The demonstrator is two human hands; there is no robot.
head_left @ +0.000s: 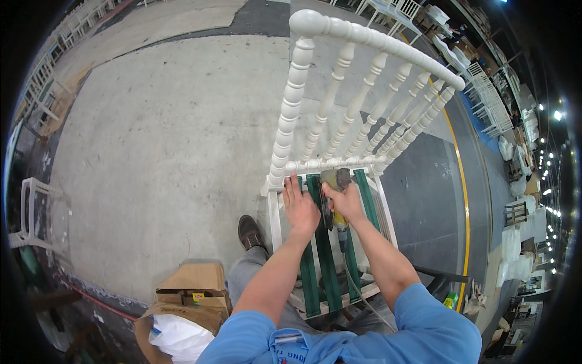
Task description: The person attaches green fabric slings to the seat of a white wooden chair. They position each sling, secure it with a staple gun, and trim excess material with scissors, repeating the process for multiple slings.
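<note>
In front of me stands a white wooden chair (315, 23) with a back of turned spindles. Dark green webbing straps (328, 267) run front to back across its open seat frame. Near the rear rail, my left hand (301, 209) lies with fingers stretched out over a strap's end. My right hand (347, 203) is wrapped around a yellow and grey staple gun (330, 177), its head close to the rear rail beside the middle straps. A pale air hose (367, 298) trails from the gun's handle toward me. The gun's tip is partly hidden.
An open cardboard box (193, 276) with white plastic sits at my lower left, near my shoe (249, 233). Another white chair frame (30, 212) stands far left. Stacked white chairs (488, 100) line the right side, past a yellow floor line (464, 194). A dark bar (441, 274) juts out at right.
</note>
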